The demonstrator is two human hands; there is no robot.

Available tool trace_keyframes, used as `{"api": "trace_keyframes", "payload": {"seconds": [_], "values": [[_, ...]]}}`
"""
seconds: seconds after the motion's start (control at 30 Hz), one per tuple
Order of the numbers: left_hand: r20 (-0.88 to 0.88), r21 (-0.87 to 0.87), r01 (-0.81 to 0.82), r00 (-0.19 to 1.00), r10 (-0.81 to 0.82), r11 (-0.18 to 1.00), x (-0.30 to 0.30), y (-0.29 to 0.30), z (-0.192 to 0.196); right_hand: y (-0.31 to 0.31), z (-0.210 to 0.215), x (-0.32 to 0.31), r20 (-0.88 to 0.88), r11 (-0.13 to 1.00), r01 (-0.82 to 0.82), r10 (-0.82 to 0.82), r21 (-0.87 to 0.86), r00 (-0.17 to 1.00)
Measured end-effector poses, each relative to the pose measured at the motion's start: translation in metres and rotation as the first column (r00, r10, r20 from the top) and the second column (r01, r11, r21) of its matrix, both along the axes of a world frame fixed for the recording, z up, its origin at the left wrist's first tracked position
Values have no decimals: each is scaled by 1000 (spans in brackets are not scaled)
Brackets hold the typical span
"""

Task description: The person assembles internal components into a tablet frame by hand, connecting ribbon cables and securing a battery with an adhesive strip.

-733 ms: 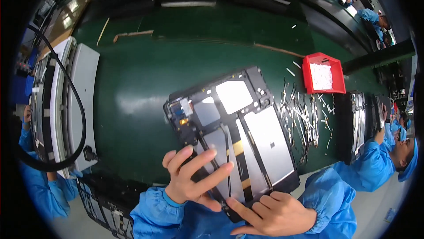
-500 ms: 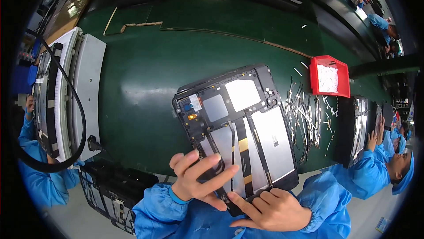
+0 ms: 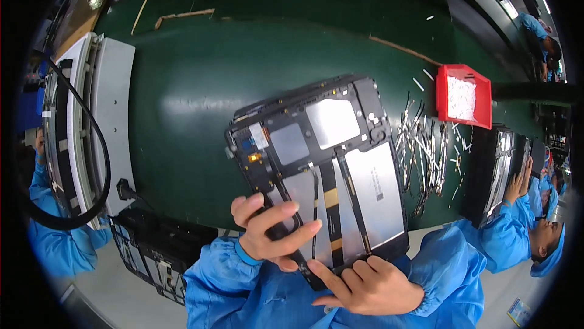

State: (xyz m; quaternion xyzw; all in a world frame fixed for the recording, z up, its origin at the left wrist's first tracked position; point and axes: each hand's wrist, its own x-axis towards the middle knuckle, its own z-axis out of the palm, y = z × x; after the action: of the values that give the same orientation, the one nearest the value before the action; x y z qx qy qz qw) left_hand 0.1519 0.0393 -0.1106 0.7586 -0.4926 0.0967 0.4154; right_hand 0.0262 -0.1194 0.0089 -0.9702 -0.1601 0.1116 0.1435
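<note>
An opened tablet (image 3: pixel 380 174) lies tilted in front of me, its dark frame, silvery metal plates and black flat cables showing. Its upper edge looks thick, as if another panel lay beneath. My left hand (image 3: pixel 271 231) is over the lower left edge, with fingers spread and slightly bent and the thumb low by the corner. My right hand (image 3: pixel 371 283) grips the near edge; its index finger reaches to the lower end of a thin cable, other fingers curled. The right thumb lies below the edge. Whatever is under the fingertips is hidden.
Loose thin strips (image 3: pixel 423 152) lie right of the tablet on the green table (image 3: pixel 182 116). Beyond them is a red bin (image 3: pixel 490 107) with white pieces. A white machine (image 3: pixel 115 110) with a black cable stands left. Stacked panels (image 3: pixel 161 262) sit lower left; co-workers are at both sides.
The tablet and both hands have shifted slightly left and up in the picture. My left fingers are a little more bent, and the left thumb has drawn back from the right index finger.
</note>
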Motion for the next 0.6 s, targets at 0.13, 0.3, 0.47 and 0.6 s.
{"api": "trace_keyframes", "payload": {"seconds": [0.13,0.3,0.47,0.6], "values": [[34,-6,22,999,-22,1000,-4,0,0,-1,2,-2,4,999,29,-29,19,1000],[-576,-506,-469,809,122,724,-38,-17,-18,-46,3,0,51,922,310,-330,232,943],[-721,-166,-450,662,203,878,-68,-18,-2,-76,-28,-11,-200,365,773,-827,519,525],[-510,-17,-464,766,391,886,-73,-14,3,-65,-33,-13,-176,457,688,-747,563,641]]}}
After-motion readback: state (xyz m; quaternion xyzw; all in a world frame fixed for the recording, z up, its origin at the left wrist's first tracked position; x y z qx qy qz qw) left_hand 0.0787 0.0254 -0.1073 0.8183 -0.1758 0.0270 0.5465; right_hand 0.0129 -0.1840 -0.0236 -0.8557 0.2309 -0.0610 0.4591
